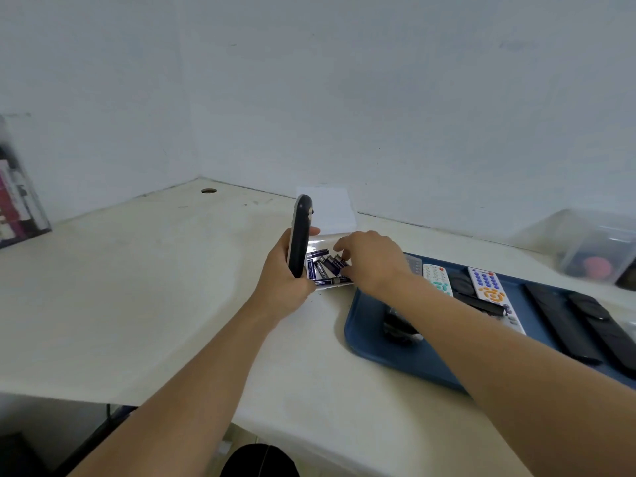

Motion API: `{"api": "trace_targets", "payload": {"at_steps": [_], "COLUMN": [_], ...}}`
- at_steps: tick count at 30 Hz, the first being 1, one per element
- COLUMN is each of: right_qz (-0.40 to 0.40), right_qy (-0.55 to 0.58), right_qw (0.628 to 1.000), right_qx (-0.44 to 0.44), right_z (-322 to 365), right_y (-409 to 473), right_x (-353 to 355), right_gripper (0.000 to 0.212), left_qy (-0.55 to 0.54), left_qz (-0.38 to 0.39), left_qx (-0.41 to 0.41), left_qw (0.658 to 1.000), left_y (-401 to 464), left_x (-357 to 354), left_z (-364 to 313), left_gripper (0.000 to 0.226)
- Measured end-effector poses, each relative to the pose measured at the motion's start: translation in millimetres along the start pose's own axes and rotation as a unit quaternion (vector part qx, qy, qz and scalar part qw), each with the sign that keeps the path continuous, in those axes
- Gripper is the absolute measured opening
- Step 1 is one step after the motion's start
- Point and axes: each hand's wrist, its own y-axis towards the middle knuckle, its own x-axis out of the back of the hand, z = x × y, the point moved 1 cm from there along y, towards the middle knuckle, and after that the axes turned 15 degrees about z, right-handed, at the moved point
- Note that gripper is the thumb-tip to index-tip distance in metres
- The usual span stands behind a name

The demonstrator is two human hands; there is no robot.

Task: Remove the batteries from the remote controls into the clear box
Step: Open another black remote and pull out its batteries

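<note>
My left hand (280, 278) grips a dark remote control (300, 235) and holds it upright just left of the clear box (330, 241). Several purple batteries (325, 266) lie in the box. My right hand (373, 261) reaches over the box from the right, fingers curled down at the batteries; I cannot tell whether it holds one. The box's white lid (330, 208) stands open behind it. On the blue tray (385, 356) at the right lie two white remotes (488, 287) and several black remotes (564, 318).
A small dark remote part (399, 327) lies on the tray under my right forearm. A clear plastic container (599, 249) stands at the far right by the wall. A boxed item (17, 197) leans at the far left. The desk has a cable hole (209, 191).
</note>
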Motion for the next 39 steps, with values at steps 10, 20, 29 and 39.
{"api": "trace_targets", "payload": {"at_steps": [10,20,29,39], "right_qz": [-0.054,-0.055,-0.074,-0.043], "right_qy": [-0.045,-0.091,-0.102,0.392], "right_qw": [0.997,0.993,0.990,0.917], "right_qx": [-0.041,-0.049,-0.064,0.060], "right_z": [9,12,19,-12], "right_y": [4,6,11,-11], "right_x": [-8,-11,-12,5], "right_gripper": [0.008,0.015,0.033,0.018], "left_qy": [-0.006,-0.012,0.009,-0.098], "left_qz": [0.015,0.011,0.012,-0.079], "left_qx": [0.008,0.006,0.004,0.070], "left_qw": [1.000,1.000,1.000,0.990], "left_y": [1,3,3,16], "left_x": [2,1,-1,8], "left_z": [1,0,3,14], "left_gripper": [0.086,0.081,0.082,0.064]}}
